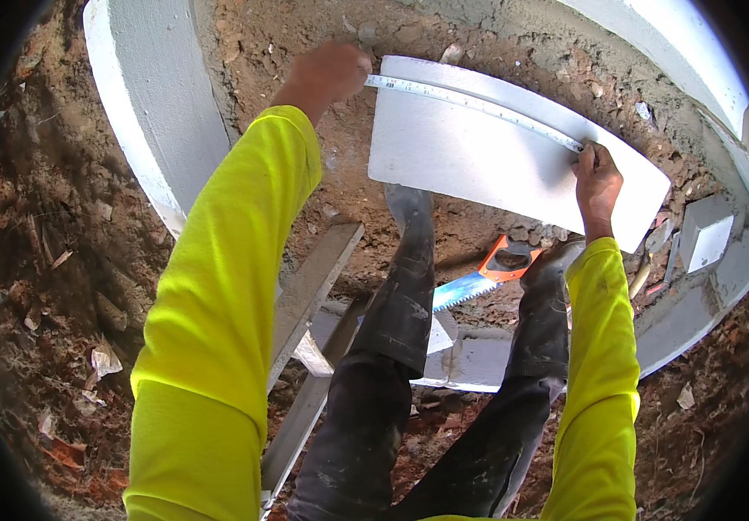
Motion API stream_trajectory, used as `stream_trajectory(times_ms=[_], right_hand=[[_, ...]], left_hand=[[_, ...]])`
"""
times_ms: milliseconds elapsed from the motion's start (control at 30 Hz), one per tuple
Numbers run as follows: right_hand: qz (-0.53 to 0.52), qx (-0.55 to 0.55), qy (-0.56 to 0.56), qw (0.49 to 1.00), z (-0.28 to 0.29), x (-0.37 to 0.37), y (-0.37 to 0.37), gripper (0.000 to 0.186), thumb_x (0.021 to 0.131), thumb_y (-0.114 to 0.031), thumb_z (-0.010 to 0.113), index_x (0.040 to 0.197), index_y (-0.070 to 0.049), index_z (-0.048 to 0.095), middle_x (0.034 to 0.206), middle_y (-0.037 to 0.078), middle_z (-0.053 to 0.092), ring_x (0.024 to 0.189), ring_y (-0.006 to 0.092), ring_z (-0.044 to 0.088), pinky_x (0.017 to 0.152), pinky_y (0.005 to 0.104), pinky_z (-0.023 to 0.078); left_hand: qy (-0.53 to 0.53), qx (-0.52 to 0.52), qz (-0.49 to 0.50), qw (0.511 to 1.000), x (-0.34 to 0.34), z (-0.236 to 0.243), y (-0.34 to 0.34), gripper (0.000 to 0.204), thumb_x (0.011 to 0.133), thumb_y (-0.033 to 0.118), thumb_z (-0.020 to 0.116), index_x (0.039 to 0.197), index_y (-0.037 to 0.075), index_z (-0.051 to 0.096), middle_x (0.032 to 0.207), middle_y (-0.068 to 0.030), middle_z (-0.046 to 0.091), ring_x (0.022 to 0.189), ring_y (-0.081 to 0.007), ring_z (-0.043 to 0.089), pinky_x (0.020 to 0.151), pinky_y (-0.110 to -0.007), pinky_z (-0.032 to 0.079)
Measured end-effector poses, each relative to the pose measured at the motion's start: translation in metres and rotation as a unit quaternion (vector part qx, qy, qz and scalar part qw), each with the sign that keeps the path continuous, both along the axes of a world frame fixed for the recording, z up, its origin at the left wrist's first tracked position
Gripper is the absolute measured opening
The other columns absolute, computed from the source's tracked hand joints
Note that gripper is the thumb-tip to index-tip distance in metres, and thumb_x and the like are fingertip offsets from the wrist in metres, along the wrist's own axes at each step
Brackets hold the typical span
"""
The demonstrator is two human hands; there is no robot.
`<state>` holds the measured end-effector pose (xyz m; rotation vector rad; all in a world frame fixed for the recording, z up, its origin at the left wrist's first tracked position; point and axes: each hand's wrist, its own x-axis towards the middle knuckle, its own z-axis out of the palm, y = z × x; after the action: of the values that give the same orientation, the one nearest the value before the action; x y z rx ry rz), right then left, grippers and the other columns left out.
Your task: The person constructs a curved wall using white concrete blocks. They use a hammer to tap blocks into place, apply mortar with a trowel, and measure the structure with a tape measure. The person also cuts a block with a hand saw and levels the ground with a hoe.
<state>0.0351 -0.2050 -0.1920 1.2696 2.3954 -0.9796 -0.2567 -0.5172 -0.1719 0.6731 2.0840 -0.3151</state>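
A white block (pixel 453 148) with a flat face lies across the ground ahead of me. Stretched along its far side is a narrow white tape measure (pixel 479 108) with dark markings. My left hand (pixel 331 71), slightly blurred, is closed just past the block's left end, where the tape comes out of it; its grip is partly hidden. At the other end of the tape, toward the block's right side, my right hand (pixel 599 181) pinches the strip against the white surface with bent fingers.
A handsaw (pixel 511 271) with an orange handle lies between my boots. Wooden boards (pixel 309 291) rest to the left. Curved pale walls (pixel 162 78) surround the soil, and a small white offcut (pixel 710 243) sits at the right beside a wooden-handled tool (pixel 640 276).
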Motion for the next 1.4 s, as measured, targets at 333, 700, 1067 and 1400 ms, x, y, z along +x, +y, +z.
stream_trajectory(times_ms=[333,700,1067,1400], right_hand=[[0.004,0.020,0.016,1.000,-0.003,0.004,0.000,0.032,0.098,-0.025,0.058,0.113,0.001,0.069,0.073,0.007,0.068,0.065,0.0103,0.063,0.065,0.0258,0.051],[-0.006,0.029,0.023,0.999,-0.007,0.008,0.001,0.032,0.099,-0.029,0.059,0.110,-0.001,0.070,0.071,0.004,0.066,0.064,0.0085,0.060,0.064,0.0244,0.050],[0.026,0.055,0.000,0.998,-0.002,-0.007,0.000,0.036,0.100,-0.034,0.057,0.110,-0.003,0.071,0.073,0.004,0.067,0.067,0.0095,0.059,0.067,0.0253,0.048],[-0.025,0.042,0.025,0.998,-0.003,-0.008,-0.004,0.031,0.096,-0.031,0.066,0.108,-0.003,0.072,0.075,0.000,0.067,0.069,0.0074,0.057,0.068,0.0235,0.048]], left_hand=[[-0.003,-0.012,0.006,1.000,0.004,0.001,0.004,0.034,0.093,0.023,0.050,0.118,0.035,0.070,0.121,-0.0039,0.064,0.117,-0.0270,0.062,0.099,-0.050,0.050],[0.026,0.013,-0.033,0.999,0.002,0.001,0.006,0.029,0.094,0.022,0.051,0.111,0.032,0.072,0.118,-0.0042,0.066,0.111,-0.0277,0.064,0.094,-0.050,0.052],[0.020,-0.007,-0.067,0.998,-0.004,0.010,0.011,0.025,0.099,0.030,0.046,0.109,0.027,0.069,0.112,-0.0033,0.067,0.107,-0.0249,0.066,0.089,-0.048,0.056],[0.036,0.009,-0.097,0.995,-0.002,-0.003,0.012,0.028,0.099,0.031,0.045,0.110,0.027,0.070,0.109,-0.0057,0.068,0.108,-0.0245,0.065,0.091,-0.049,0.056]])
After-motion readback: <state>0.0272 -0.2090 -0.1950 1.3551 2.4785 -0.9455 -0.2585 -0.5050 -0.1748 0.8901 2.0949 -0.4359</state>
